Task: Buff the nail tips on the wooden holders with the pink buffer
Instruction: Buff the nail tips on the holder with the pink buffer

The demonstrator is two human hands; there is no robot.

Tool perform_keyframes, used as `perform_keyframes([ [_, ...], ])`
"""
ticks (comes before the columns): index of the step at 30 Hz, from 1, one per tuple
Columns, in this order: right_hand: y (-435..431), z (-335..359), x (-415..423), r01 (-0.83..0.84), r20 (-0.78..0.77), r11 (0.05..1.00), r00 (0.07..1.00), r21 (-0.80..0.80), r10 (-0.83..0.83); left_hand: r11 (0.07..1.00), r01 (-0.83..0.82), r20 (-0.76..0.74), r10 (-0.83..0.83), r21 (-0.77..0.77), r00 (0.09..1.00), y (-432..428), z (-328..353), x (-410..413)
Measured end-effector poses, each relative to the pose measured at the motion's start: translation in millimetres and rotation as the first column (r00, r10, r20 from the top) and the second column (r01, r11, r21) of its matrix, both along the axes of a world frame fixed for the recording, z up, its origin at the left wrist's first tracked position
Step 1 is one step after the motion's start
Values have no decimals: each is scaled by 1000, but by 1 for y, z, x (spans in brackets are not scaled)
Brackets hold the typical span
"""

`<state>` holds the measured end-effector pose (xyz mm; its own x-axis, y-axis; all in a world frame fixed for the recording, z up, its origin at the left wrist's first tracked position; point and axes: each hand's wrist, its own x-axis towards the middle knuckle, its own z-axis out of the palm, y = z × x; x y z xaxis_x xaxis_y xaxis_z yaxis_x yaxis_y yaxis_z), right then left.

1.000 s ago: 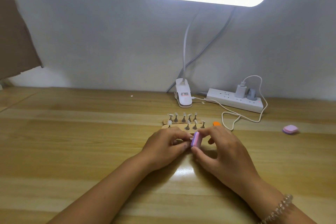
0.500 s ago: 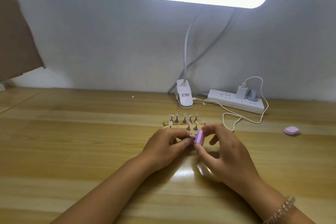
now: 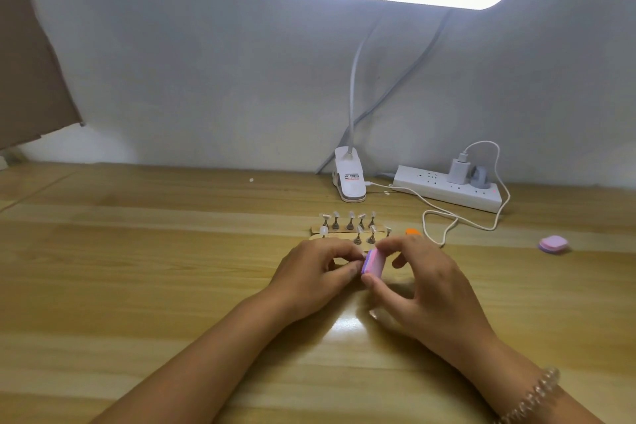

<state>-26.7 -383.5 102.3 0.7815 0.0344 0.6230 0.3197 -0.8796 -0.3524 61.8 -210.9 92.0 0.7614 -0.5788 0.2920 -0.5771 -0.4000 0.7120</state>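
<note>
Two wooden holders [image 3: 318, 228] lie side by side on the desk, each carrying several small clear nail tips [image 3: 350, 216] on metal stands. Just in front of them my right hand [image 3: 426, 289] pinches the pink and purple buffer [image 3: 373, 262] between thumb and fingers, held upright. My left hand [image 3: 311, 274] is curled with its fingertips against the buffer's left face; what it pinches there is hidden by the fingers and the buffer.
A clip-on desk lamp [image 3: 349, 181] stands behind the holders, its lit bar overhead. A white power strip [image 3: 447, 188] with a charger and looping cable [image 3: 444, 217] lies at the back right. An orange piece [image 3: 412, 232] and a second pink buffer [image 3: 553, 244] lie to the right.
The buffer has shifted slightly in my right hand's grip against my left fingertips. The orange piece behind my right hand shows again after being hidden half a second ago.
</note>
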Motion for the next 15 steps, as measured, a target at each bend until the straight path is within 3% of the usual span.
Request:
perform_keyframes([
  [3,-5,1,3,55,-24,994,998,99,-52,1000,6,13,-7,6,1000,0,-1,1],
  [7,0,-4,-1,-14,-8,1000,1000,13,14,1000,13,-9,-13,2,1000,1,-1,0],
  [11,-6,-1,4,52,-25,993,998,103,-50,1000,6,-12,-6,13,1000,0,-1,-1],
  [15,1,-3,1,-14,28,1000,1000,9,14,1000,15,-37,-15,13,999,1,-1,-1],
])
